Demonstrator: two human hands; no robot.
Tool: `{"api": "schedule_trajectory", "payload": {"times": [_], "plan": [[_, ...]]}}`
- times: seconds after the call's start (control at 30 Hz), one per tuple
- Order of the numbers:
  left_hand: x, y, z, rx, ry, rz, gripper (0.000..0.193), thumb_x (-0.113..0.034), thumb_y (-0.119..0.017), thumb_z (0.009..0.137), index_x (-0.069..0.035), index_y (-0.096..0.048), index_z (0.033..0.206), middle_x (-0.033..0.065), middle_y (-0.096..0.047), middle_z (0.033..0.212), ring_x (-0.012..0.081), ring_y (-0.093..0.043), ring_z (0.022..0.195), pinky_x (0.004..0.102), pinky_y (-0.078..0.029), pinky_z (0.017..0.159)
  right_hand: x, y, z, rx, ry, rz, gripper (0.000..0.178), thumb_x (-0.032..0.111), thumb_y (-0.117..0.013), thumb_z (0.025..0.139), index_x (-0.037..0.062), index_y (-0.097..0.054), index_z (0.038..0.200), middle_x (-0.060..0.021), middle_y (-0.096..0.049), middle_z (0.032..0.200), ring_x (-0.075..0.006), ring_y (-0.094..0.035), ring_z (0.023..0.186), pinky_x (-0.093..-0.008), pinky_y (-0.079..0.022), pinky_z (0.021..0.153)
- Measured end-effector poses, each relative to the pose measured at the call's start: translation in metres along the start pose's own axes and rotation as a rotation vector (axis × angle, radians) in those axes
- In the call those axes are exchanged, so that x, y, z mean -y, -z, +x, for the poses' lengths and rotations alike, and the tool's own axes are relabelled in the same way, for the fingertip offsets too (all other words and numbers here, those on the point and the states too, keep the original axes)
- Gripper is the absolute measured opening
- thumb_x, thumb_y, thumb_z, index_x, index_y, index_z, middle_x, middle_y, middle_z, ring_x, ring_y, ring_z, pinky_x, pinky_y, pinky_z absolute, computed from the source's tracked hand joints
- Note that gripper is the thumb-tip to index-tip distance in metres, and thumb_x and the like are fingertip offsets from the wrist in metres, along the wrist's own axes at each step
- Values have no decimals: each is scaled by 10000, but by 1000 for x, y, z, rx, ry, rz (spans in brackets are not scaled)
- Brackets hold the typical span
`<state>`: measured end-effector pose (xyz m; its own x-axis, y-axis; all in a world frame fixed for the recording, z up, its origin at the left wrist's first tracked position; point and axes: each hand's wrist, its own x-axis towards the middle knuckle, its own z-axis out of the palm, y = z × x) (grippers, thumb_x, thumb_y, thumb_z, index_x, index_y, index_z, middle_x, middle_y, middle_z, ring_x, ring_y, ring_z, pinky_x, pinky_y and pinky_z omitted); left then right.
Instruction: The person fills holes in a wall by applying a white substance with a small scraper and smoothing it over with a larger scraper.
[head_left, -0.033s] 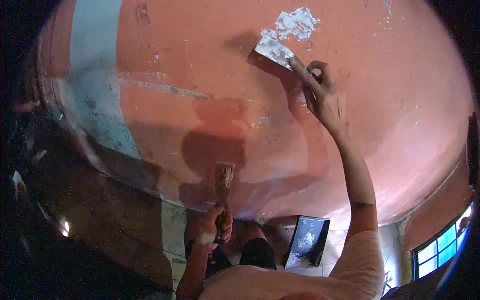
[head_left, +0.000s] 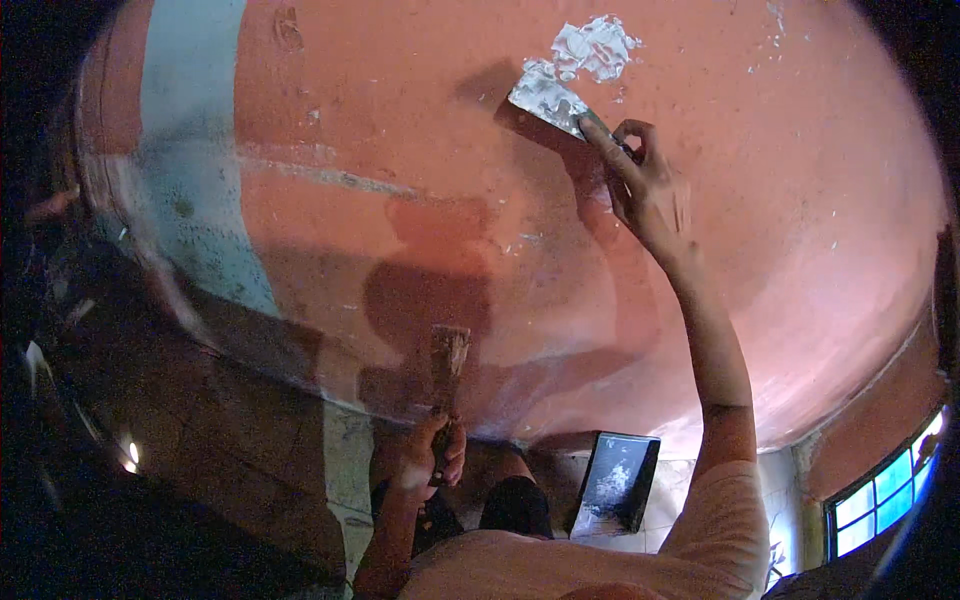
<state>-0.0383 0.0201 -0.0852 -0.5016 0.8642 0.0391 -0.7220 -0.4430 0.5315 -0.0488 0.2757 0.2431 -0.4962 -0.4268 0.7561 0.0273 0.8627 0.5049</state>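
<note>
My right hand [head_left: 650, 185] is raised to the orange-red wall [head_left: 700, 320], its fingers closed round the handle of a wide putty knife [head_left: 548, 100]. White putty smears the blade, which lies against or very near the wall. Its upper corner meets a thick, rough patch of white putty [head_left: 597, 48]. Low in front of my body, my left hand [head_left: 425, 450] grips a narrower scraper [head_left: 450, 352] by its handle. That blade points up and carries some residue.
A dark rectangular tray [head_left: 648, 485] with white putty inside stands on the tiled floor near my legs. A pale blue-grey stripe [head_left: 190, 120] runs down the wall at left. A scraped pale line [head_left: 340, 180] crosses the wall. At lower right is a window [head_left: 880, 490].
The two knives have tilted very slightly, so light falls differently on their blades. Both hands stay in almost the same place.
</note>
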Motion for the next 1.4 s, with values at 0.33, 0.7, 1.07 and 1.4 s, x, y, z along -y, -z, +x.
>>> {"api": "schedule_trajectory", "payload": {"times": [0.33,0.7,1.07,1.4], "plan": [[1,-1,-3,-14,-64,-25,258,-349,-434,948,-109,-489,1023,11,-450,573,141,-418,355,306,-357,312,-2,-12,-1,27,-13,-34,521,179,-622,838,307,-477,1321,-87,-538,1114,-296,-636,720,-384,-527,491],[3,2,-7,-29,17,-7,260,-362,-459,940,-110,-499,991,13,-454,579,144,-442,376,301,-382,338,5,-16,-2,9,-20,0,564,102,-632,806,310,-499,1313,-77,-532,1073,-280,-640,744,-375,-526,515],[7,0,-4,-58,1,20,259,-360,-456,940,-107,-504,967,15,-450,577,146,-433,367,298,-374,340,6,-12,-5,51,-60,15,571,100,-615,815,364,-486,1304,-94,-543,1086,-319,-634,789,-400,-549,579],[4,-16,-6,-106,9,36,253,-348,-444,947,-101,-487,980,21,-447,573,147,-413,356,298,-358,335,0,-15,1,22,-115,-85,530,102,-595,830,355,-508,1288,-93,-548,1100,-318,-631,802,-405,-540,598]]}}
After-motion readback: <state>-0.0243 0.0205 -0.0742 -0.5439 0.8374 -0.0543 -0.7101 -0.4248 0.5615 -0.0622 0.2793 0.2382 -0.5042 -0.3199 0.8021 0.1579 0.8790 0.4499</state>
